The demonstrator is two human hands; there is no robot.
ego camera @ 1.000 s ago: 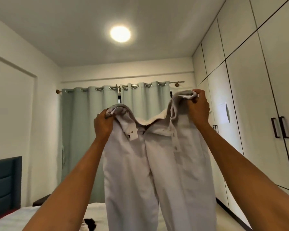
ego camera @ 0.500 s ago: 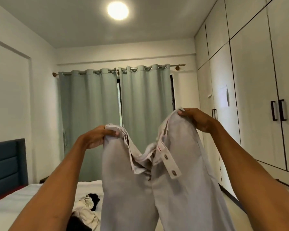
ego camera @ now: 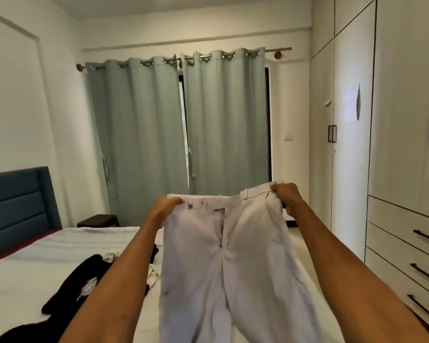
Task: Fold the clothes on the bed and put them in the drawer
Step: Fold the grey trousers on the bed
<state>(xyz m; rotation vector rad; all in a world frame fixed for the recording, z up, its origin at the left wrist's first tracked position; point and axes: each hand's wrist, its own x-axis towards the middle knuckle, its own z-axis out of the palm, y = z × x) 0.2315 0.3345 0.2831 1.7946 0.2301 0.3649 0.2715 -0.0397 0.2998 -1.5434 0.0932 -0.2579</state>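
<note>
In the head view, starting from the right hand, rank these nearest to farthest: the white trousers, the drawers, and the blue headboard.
From the right hand:
1. White trousers: gripped at the waistband.
2. Drawers: right side, low in the wardrobe.
3. Blue headboard: far left, across the bed.

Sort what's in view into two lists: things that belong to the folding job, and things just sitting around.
Part of the job:
pale trousers, held up at the waistband by left hand and right hand
black garment and cream cloth on the bed
drawers, all closed

Just there:
curtains
headboard
wardrobe doors
</note>
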